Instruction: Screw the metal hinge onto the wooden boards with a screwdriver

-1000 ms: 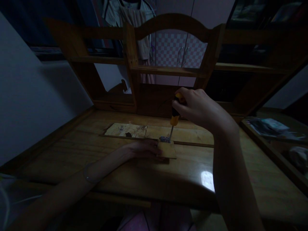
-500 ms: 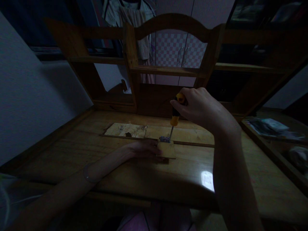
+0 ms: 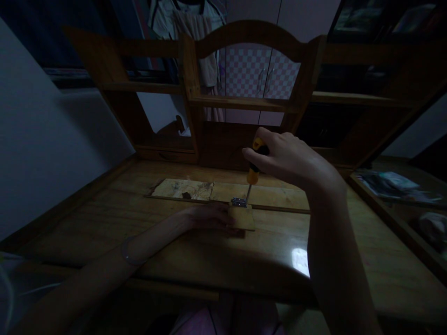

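the hinge [image 3: 239, 202], taken as landmark, lies at the far edge of a small board [image 3: 242, 217], between that board and a long wooden strip [image 3: 265, 195] beyond it on the worktop [image 3: 279, 232]. right hand [image 3: 286, 153], above and to the right of the hinge: grip closed around the handle of a yellow-and-black screwdriver [image 3: 253, 176], thumb laid forward along it. the shaft runs down, slightly tilted, to the hinge's right end; whether the tip sits in a screw head is too dark to confirm. left hand [image 3: 211, 216], left of the hinge and nearer the wearer: grip on the board's left edge, finger placement underneath hidden. risks, as judged: the tilt could let the tip ride out of its seat and score the wood beside the hinge; uneven pressure at the hinge's right end could swivel the board, as only its left side is visibly held; a slip leftward would bring the tip towards the left fingers; poor light around the hinge could hide a misaligned tip.
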A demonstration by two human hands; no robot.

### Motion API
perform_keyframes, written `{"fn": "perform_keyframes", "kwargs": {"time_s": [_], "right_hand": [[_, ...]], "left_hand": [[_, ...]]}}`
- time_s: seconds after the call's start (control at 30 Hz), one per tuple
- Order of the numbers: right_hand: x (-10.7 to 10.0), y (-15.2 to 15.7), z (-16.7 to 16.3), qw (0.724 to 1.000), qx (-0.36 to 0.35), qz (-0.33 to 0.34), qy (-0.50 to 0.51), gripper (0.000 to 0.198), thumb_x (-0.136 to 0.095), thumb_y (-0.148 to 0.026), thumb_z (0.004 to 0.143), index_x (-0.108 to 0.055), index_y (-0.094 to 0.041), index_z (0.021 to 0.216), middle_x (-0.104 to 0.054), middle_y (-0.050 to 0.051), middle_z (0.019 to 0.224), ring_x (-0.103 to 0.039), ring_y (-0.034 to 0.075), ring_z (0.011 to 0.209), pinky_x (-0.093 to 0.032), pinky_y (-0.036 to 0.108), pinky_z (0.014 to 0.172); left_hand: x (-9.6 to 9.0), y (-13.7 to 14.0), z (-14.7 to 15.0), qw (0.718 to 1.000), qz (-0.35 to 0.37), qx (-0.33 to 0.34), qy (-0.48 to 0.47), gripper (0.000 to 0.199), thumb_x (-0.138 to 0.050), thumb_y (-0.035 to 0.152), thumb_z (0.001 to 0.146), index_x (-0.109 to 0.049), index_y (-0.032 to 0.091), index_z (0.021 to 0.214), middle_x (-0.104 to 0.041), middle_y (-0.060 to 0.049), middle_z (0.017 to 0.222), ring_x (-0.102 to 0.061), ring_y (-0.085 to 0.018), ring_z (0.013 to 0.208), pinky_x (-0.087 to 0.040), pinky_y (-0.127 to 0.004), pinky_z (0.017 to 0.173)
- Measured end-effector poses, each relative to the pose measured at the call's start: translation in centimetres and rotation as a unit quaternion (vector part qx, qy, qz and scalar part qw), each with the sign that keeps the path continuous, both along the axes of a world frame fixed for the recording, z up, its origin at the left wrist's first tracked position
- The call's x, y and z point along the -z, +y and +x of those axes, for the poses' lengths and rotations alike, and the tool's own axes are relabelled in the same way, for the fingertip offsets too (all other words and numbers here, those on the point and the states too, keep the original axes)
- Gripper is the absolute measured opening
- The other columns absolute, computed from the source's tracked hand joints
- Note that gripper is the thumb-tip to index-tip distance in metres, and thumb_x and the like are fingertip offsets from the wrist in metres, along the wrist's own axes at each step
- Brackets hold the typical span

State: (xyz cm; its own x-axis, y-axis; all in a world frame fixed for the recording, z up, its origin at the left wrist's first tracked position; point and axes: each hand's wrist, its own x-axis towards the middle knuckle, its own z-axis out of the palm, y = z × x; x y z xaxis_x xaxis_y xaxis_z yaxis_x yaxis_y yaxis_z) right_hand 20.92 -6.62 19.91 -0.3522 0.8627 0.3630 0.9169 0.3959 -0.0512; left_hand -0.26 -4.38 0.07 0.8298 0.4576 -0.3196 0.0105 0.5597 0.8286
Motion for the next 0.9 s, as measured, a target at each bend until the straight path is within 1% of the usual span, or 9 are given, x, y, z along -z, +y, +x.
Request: {"fn": "perform_keyframes", "kwargs": {"time_s": [0.07, 0.2, 0.3, 0.4, 0.5, 0.6, 0.7, 0.9], "right_hand": [[-0.09, -0.07, 0.08, 1.0, -0.004, -0.015, 0.019, 0.035, -0.046, -0.048, 0.092, -0.06, -0.018, 0.102, -0.068, 0.011, 0.087, -0.061, 0.025, 0.077, -0.039, 0.033, 0.066], [0.13, 0.19, 0.15, 0.998, -0.022, 0.006, 0.05, 0.027, -0.049, -0.038, 0.09, -0.061, -0.017, 0.101, -0.068, 0.012, 0.094, -0.061, 0.026, 0.087, -0.042, 0.034, 0.074], [0.39, 0.52, 0.13, 0.998, -0.042, 0.014, 0.053, 0.024, -0.05, -0.035, 0.09, -0.062, -0.018, 0.102, -0.068, 0.01, 0.094, -0.06, 0.025, 0.09, -0.042, 0.034, 0.076], [0.52, 0.65, 0.08, 0.998, -0.045, 0.021, 0.042, 0.024, -0.049, -0.037, 0.092, -0.062, -0.019, 0.101, -0.067, 0.009, 0.089, -0.06, 0.024, 0.085, -0.041, 0.033, 0.072], [0.59, 0.6, 0.12, 0.999, -0.015, 0.041, 0.018, 0.028, -0.047, -0.041, 0.095, -0.061, -0.018, 0.102, -0.066, 0.01, 0.086, -0.06, 0.023, 0.078, -0.039, 0.032, 0.069], [0.63, 0.57, 0.3, 0.998, 0.02, 0.053, -0.008, 0.036, -0.045, -0.048, 0.096, -0.06, -0.016, 0.104, -0.067, 0.011, 0.086, -0.06, 0.023, 0.076, -0.038, 0.032, 0.066], [0.53, 0.5, 0.44, 0.998, 0.029, 0.047, -0.019, 0.041, -0.044, -0.053, 0.094, -0.06, -0.016, 0.105, -0.068, 0.012, 0.086, -0.061, 0.024, 0.075, -0.037, 0.032, 0.064], [0.02, 0.02, 0.17, 0.999, 0.017, 0.019, -0.025, 0.039, -0.047, -0.052, 0.09, -0.06, -0.017, 0.103, -0.07, 0.012, 0.089, -0.062, 0.026, 0.078, -0.036, 0.032, 0.062]], "left_hand": [[-0.05, -0.05, 0.06, 1.0, 0.001, -0.003, -0.001, 0.047, -0.08, 0.017, 0.076, -0.064, 0.012, 0.12, -0.067, -0.014, 0.123, -0.067, -0.024, 0.11, -0.049, -0.041, 0.104], [-0.38, -0.25, 0.16, 1.0, -0.003, -0.01, -0.002, 0.046, -0.08, 0.015, 0.074, -0.065, 0.012, 0.118, -0.067, -0.014, 0.124, -0.066, -0.025, 0.112, -0.05, -0.041, 0.104], [-0.47, -0.3, 0.15, 1.0, -0.003, -0.006, -0.003, 0.046, -0.081, 0.016, 0.075, -0.066, 0.012, 0.118, -0.068, -0.014, 0.122, -0.067, -0.025, 0.112, -0.048, -0.041, 0.105], [-0.25, -0.21, 0.09, 1.0, -0.003, -0.005, -0.008, 0.048, -0.081, 0.017, 0.074, -0.065, 0.011, 0.119, -0.068, -0.015, 0.12, -0.067, -0.025, 0.11, -0.048, -0.042, 0.106], [-0.08, -0.12, 0.05, 1.0, -0.004, -0.005, -0.007, 0.046, -0.081, 0.017, 0.074, -0.066, 0.011, 0.117, -0.068, -0.015, 0.12, -0.067, -0.026, 0.11, -0.048, -0.043, 0.105], [-0.19, -0.17, 0.04, 1.0, -0.006, -0.007, -0.002, 0.046, -0.081, 0.016, 0.074, -0.066, 0.012, 0.117, -0.069, -0.014, 0.119, -0.067, -0.025, 0.111, -0.047, -0.043, 0.106], [-0.34, -0.21, 0.04, 1.0, -0.009, -0.011, -0.002, 0.046, -0.081, 0.016, 0.074, -0.066, 0.013, 0.117, -0.069, -0.012, 0.118, -0.066, -0.025, 0.112, -0.046, -0.043, 0.107], [-0.14, -0.04, -0.01, 1.0, 0.0, 0.002, -0.002, 0.045, -0.079, 0.016, 0.075, -0.065, 0.011, 0.118, -0.067, -0.014, 0.123, -0.067, -0.024, 0.11, -0.05, -0.039, 0.103]]}}
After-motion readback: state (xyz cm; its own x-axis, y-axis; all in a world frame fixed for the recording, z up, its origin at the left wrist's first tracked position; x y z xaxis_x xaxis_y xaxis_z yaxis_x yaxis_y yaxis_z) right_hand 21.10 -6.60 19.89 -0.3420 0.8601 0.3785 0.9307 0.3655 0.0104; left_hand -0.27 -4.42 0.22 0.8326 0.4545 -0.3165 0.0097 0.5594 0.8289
